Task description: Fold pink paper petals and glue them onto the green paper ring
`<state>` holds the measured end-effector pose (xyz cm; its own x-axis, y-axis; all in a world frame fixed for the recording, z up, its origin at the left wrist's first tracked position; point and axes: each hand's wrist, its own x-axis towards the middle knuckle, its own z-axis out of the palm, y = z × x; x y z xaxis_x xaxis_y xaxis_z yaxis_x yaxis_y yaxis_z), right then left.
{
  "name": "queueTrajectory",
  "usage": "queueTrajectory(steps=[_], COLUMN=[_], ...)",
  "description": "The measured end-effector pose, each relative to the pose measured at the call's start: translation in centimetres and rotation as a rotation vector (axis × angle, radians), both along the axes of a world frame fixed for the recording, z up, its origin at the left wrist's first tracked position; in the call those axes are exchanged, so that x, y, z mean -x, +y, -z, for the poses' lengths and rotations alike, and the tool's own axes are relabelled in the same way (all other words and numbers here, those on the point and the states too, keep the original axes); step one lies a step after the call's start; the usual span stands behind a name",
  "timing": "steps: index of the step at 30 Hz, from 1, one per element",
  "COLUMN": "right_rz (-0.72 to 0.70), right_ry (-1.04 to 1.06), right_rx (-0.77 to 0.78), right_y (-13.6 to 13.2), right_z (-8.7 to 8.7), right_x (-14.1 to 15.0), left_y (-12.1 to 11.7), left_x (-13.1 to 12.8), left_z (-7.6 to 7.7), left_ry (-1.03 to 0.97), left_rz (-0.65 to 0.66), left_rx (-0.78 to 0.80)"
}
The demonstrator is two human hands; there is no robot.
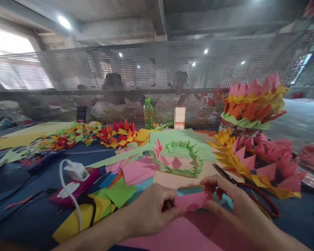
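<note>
A small folded piece of pink paper [191,202] is stretched between my two hands. My left hand [161,205] pinches its left end with the fingers curled in. On its other end, my right hand [226,200] grips it between thumb and fingers. Beneath both hands lies a larger pink sheet [183,233]. Just beyond them sits a ring of folded light green paper [180,173], with a few pink folded points attached on its left side. Scissors with red handles [273,209] lie right of my right hand, partly hidden by it.
A magenta power strip [94,176] with a white plug and cables lies at left. Coloured paper squares [121,193] are spread nearby. A tall stack of folded paper rings [253,101] stands at right. Behind are a green bottle [148,115] and a perforated metal screen [146,69].
</note>
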<state>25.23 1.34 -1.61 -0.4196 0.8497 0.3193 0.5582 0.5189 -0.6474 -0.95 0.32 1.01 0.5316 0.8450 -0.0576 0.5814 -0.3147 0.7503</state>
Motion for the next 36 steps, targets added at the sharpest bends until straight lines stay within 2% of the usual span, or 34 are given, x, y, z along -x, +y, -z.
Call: queueTrajectory(steps=[5,8,12,14,24,29,36], right_rz=[-0.192,-0.198,-0.219,-0.238,-0.291,-0.349,-0.385], right_ry=[0.013,0.029,0.025,0.022,0.039,0.009,0.003], right_rx=[-0.147,-0.252,-0.266,-0.272,-0.308,-0.401,-0.443], right_y=[-0.5,-0.7,-0.6,-0.6,-1.0,-1.2,-1.4], right_z=[0.5,0.5,0.4,0.3,0.3,0.2,0.0], right_x=[0.8,1.1,1.3,1.3,1.4,1.8,2.0], left_y=[-0.2,-0.2,-0.2,-0.2,0.2,0.0,-0.6], left_x=[-0.1,-0.2,-0.3,-0.4,-0.8,-1.3,-1.8], left_z=[0.4,0.5,0.5,0.6,1.5,1.8,1.7], left_ry=[-0.037,-0.101,-0.283,-0.298,-0.386,-0.383,-0.354], left_rz=[0.045,0.054,0.052,0.041,-0.028,0.003,0.053], left_rx=[0.002,0.078,0.27,0.299,0.336,0.307,0.209])
